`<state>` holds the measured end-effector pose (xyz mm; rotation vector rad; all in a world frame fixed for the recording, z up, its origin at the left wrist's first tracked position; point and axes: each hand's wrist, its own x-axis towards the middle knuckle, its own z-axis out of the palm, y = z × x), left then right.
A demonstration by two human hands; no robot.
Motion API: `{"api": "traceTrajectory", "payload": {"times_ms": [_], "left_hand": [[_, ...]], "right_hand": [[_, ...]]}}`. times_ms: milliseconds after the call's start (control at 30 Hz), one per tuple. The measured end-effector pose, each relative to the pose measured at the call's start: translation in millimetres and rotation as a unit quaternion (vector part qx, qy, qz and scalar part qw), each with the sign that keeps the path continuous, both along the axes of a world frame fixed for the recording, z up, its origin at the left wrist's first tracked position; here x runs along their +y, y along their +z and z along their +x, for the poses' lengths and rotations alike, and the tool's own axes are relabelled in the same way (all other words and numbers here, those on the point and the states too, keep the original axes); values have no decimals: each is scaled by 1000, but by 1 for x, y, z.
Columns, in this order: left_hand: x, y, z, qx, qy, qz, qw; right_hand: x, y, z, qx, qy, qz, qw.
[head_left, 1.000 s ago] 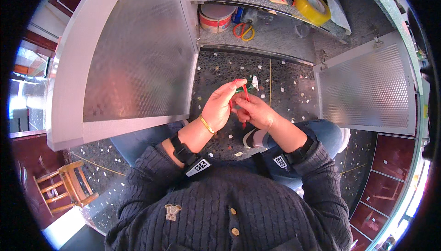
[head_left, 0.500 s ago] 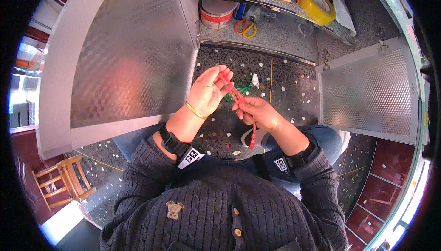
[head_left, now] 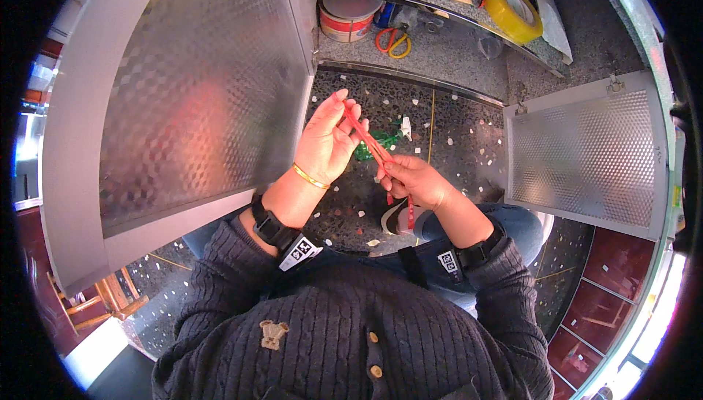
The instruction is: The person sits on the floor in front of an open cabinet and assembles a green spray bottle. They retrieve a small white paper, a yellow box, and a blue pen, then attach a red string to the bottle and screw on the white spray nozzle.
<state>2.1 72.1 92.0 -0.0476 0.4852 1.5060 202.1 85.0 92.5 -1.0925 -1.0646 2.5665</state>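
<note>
A soft red measuring tape [head_left: 376, 149] stretches doubled between my two hands, with loose ends hanging below the right one. My left hand [head_left: 328, 136], palm up and a gold bangle at its wrist, has the tape's upper fold looped over its fingertips near the thumb. Lower and to the right, my right hand [head_left: 412, 179] pinches the strands together between thumb and fingers. Behind the tape, a green spray bottle [head_left: 370, 145] with a white trigger head lies on the speckled floor, partly hidden by the tape and hands.
Open textured cabinet doors stand at left [head_left: 190, 107] and right [head_left: 586, 154]. On the cabinet shelves are a round tub [head_left: 348, 20], red-and-yellow-handled scissors [head_left: 394, 42] and a yellow tape roll [head_left: 512, 13]. A wooden stool [head_left: 110, 297] sits at lower left.
My left hand has risen slightly up and left. The tape strands between the hands have drawn closer together, and a second loose end now shows below my right hand. The view has shifted a little.
</note>
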Motion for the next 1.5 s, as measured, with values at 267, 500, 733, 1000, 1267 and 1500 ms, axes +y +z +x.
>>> {"api": "traceTrajectory", "payload": {"times_ms": [267, 500, 733, 1000, 1267, 1500], "left_hand": [[1, -16, -10, 74, 55, -18, 996], [0, -11, -8, 155, 126, -57, 978], [-1, -29, -7, 279, 138, -74, 948], [-11, -25, 16, 762, 63, 42, 643], [-24, -12, 35, 617, -252, 160, 728], [-16, -25, 27, 542, -286, 52, 788]], "right_hand": [[3, -5, 7, -45, 49, 27, 997], [9, -1, 12, -116, 73, 116, 984], [18, -1, 25, -53, 30, 94, 994], [15, -1, 25, -330, 160, 591, 718], [10, 10, 13, -217, 162, 555, 786], [25, 11, 23, -231, 31, 385, 893]]}}
